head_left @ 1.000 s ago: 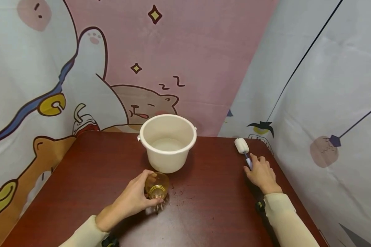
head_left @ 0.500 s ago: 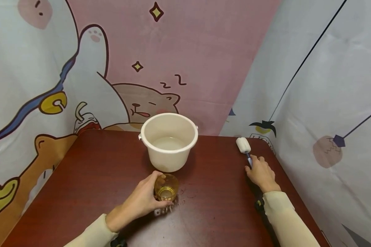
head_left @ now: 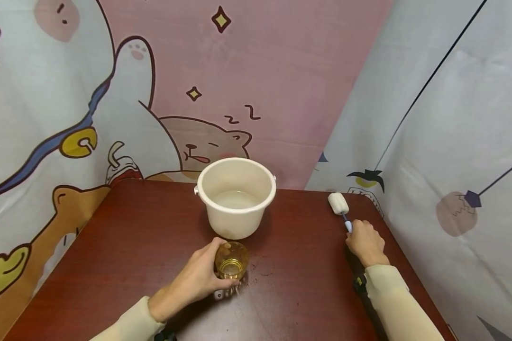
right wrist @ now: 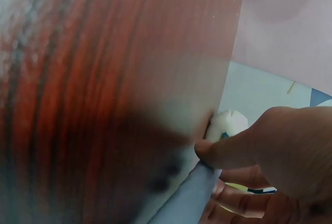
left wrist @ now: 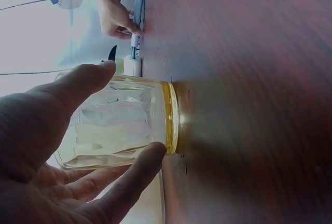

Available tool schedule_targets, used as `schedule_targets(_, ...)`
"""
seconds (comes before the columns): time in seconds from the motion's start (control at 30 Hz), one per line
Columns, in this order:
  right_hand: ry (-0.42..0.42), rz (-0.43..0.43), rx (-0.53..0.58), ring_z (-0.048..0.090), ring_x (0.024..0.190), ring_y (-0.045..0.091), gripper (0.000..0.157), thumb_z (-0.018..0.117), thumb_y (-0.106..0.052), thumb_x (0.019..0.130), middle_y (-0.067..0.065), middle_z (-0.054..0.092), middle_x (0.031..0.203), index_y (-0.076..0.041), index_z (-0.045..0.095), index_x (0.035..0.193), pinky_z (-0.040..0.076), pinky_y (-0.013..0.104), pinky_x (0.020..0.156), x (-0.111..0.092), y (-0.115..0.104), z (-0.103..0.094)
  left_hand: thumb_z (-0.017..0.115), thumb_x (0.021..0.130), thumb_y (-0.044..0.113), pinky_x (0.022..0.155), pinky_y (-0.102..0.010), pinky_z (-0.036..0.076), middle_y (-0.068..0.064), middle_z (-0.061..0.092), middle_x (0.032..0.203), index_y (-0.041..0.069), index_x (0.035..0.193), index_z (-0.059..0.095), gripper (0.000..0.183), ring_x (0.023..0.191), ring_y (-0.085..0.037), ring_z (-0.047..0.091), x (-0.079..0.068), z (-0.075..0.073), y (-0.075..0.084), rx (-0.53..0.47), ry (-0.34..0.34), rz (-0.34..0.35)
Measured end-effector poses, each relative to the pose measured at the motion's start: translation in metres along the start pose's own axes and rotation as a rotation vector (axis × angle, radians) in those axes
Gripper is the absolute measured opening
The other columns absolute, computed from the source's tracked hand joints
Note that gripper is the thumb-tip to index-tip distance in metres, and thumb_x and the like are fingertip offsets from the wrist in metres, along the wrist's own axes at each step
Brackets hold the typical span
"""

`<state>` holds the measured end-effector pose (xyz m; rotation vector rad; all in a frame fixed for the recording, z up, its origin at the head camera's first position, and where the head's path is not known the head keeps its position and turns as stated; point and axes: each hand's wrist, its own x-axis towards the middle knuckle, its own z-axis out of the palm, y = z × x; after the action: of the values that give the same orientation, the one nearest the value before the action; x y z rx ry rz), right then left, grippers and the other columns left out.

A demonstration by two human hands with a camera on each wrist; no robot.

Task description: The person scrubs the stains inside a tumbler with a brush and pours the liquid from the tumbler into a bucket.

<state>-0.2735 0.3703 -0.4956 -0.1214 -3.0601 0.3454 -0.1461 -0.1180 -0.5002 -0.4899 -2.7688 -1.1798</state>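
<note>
My left hand (head_left: 200, 279) grips an amber see-through glass cup (left wrist: 116, 123), thumb on one side and fingers round the other. The cup is upright, its base at or very near the tabletop; I cannot tell whether it touches. At the right, my right hand (head_left: 367, 244) holds the pale handle (right wrist: 187, 198) of a sponge cup brush, its thumb on top and fingers curled beneath. The brush's white sponge head (head_left: 338, 203) points away from me toward the back edge. Part of the handle is hidden under the hand in the head view.
A cream bucket (head_left: 236, 222) stands behind the cup near the back edge, with what looks like clear water low inside. Small wet marks (head_left: 260, 273) dot the dark red-brown table (head_left: 145, 237). Cartoon-printed cloth (head_left: 281, 71) hangs close behind and at the right.
My left hand and the cup have shifted a little to the right. The right hand's fingers, looser before, have curled round the brush handle. The bucket stays put.
</note>
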Motion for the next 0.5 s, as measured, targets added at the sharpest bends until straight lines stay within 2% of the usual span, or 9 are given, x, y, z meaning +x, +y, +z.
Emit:
schedule_targets(0.2, 0.019, 0.012, 0.015, 0.072, 0.087, 0.055, 0.021, 0.075, -0.01, 0.103, 0.032, 0.068, 0.105, 0.008, 0.07, 0.113, 0.059, 0.07, 0.07, -0.002, 0.0, 0.0022, 0.115, 0.071, 0.028, 0.101, -0.046, 0.069, -0.008, 0.083, 0.13, 0.015, 0.137, 0.065, 0.084, 0.118, -0.028, 0.083, -0.0001, -0.0008, -0.0007, 0.009, 0.004, 0.01)
schedule_targets(0.5, 0.115, 0.004, 0.074, 0.071, 0.086, 0.064, 0.022, 0.074, -0.002, 0.098, 0.038, 0.06, 0.108, 0.012, 0.063, 0.112, 0.058, 0.072, 0.067, -0.0044, 0.0014, 0.0094, 0.114, 0.073, 0.028, 0.099, -0.042, 0.069, -0.006, 0.083, 0.129, 0.016, 0.136, 0.065, 0.081, 0.117, -0.026, 0.083, -0.0004, -0.0016, 0.0, 0.005, 0.015, 0.033)
